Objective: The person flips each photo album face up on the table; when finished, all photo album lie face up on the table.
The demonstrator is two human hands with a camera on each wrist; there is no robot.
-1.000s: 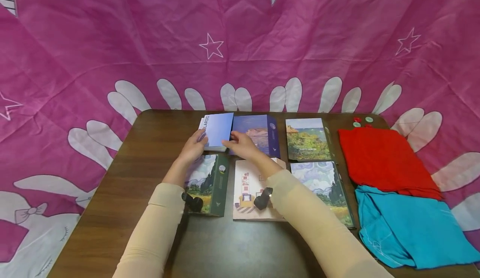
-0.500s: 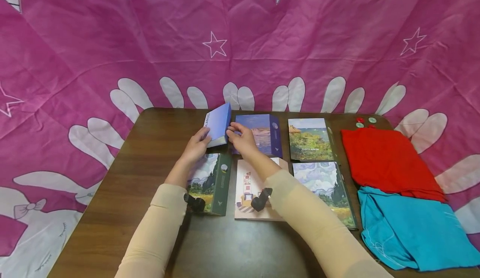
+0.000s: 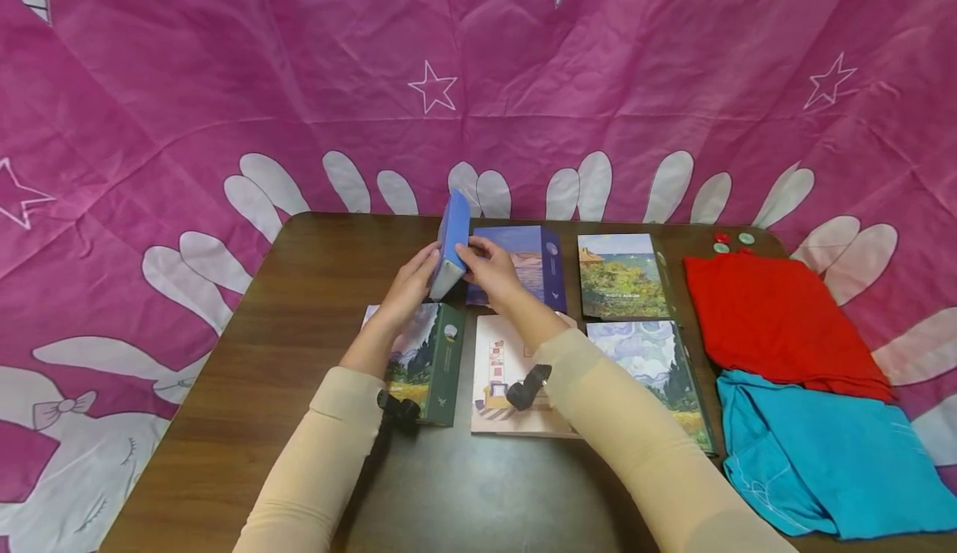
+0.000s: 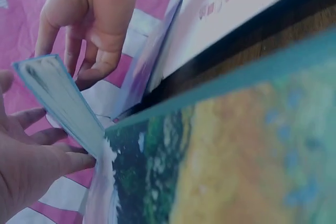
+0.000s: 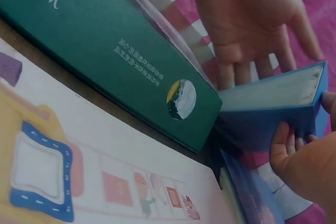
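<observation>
A small blue photo album (image 3: 453, 237) stands tilted on edge near the back of the table, its pale page block (image 5: 278, 85) facing the wrist cameras. My right hand (image 3: 495, 272) grips its right side with curled fingers and thumb. Against the opposite cover rests my left hand (image 3: 409, 284), its fingers mostly straight and partly hidden behind the album in the right wrist view. Just below the left hand lies a green-spined album (image 3: 441, 362) with a landscape cover. A purple seascape album (image 3: 523, 258) lies right of the hands, and a pale pink album (image 3: 493, 412) below it.
Two more landscape albums, one at the back (image 3: 619, 279) and one in front (image 3: 635, 354), lie on the right. Beyond them are red cloth (image 3: 777, 320), turquoise cloth (image 3: 830, 453) and several red and green buttons (image 3: 746, 238). A pink curtain (image 3: 336, 55) hangs behind the wooden table (image 3: 254, 370).
The blue album has turned from lying nearly flat with its front cover up to standing on edge, and shifted slightly right. My left hand has moved right with it; the right hand stays at its side.
</observation>
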